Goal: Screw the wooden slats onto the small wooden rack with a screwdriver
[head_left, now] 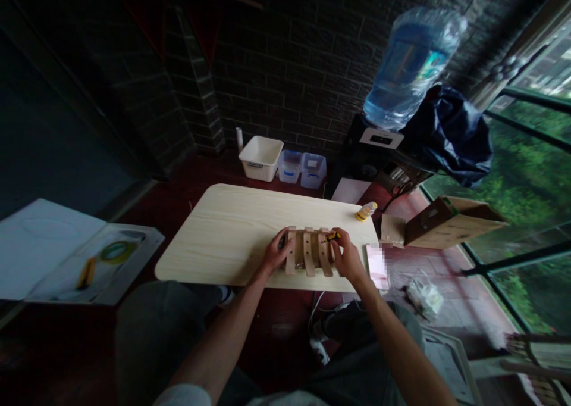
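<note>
On the front part of the pale table stands a small wooden rack (308,257) with three slanted slats that have dark holes in them. My left hand (276,252) is wrapped round the rack's left end, its thumb against the left slat. In the fingers of my right hand (347,256) is a screwdriver (332,237) with a yellow and black handle. Its tip points left to the right-hand slat, near a hole; whether it touches a screw is too small to tell.
The table (223,227) also bears a yellow-capped bottle (366,211) and a pink-white sheet (376,266). Behind it stand a white basket (261,156), clear bins (313,171) and a water dispenser (379,138). A cardboard box (450,221) is right; an open case (102,263) lies left.
</note>
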Demonstrator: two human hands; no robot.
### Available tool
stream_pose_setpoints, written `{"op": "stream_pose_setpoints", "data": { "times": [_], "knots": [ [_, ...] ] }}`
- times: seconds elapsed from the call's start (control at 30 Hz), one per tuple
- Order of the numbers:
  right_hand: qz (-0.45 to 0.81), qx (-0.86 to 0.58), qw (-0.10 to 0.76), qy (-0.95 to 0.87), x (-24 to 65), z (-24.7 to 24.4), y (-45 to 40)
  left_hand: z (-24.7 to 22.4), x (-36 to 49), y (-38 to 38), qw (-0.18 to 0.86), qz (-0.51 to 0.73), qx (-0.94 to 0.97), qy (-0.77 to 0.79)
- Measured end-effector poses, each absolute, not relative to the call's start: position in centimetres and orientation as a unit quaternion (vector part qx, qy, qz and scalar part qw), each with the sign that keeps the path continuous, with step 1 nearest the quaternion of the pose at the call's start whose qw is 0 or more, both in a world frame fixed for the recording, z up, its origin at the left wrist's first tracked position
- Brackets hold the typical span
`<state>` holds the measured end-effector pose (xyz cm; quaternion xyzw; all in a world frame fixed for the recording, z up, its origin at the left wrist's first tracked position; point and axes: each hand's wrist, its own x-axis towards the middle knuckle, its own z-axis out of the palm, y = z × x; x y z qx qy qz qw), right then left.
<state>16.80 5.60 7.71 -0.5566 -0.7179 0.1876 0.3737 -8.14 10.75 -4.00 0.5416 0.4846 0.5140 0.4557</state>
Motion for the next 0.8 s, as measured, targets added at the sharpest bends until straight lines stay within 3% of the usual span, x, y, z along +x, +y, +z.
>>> {"op": "stream_pose_setpoints", "data": {
  "times": [0.27,0.8],
  "knots": [
    [0.208,-0.535,0.341,-0.744,16.3,9.0,6.5,-4.0,-8.0,10.9,0.462,0.516,0.53,0.49],
    [0.164,-0.584,0.454,-0.652,18.7,7.9,6.0,-3.7,-8.1,10.8,0.462,0.511,0.54,0.484]
  ]
}}
